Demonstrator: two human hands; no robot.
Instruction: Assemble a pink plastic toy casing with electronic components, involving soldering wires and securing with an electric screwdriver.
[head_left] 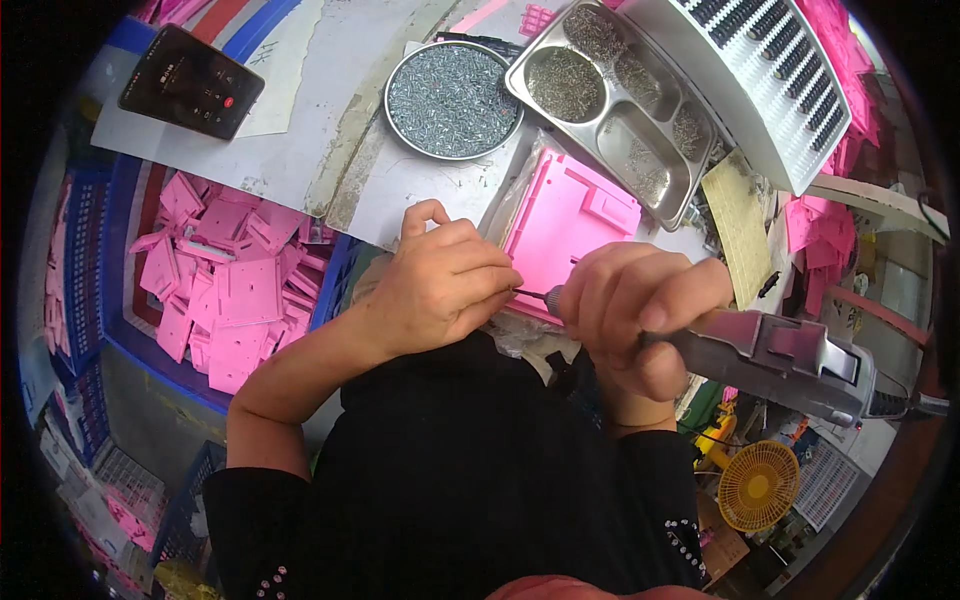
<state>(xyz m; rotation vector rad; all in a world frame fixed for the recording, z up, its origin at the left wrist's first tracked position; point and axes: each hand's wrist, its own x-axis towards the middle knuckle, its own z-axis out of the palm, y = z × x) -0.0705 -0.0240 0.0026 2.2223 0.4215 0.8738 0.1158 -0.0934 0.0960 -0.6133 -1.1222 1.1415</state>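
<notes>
My right hand (640, 310) is wrapped round a grey electric screwdriver (790, 360), whose body sticks out to the right with a cord at its end. Its thin bit points left and meets the fingertips of my left hand (445, 275). Those fingers are pinched together at the left side of a pink plastic panel (555, 215); whatever they hold at the bit's tip is hidden. The panel lies on the table in front of me, with a raised rectangle on its upper right, and clear plastic film (510, 190) shows along its left edge.
Beyond the panel stand a round dish of small screws (452, 102) and a metal compartment tray (625, 135) of small metal parts. A white rack with black pieces (770, 75) is at the far right. Left are a phone (190, 85) and a blue crate (150, 350) of pink parts.
</notes>
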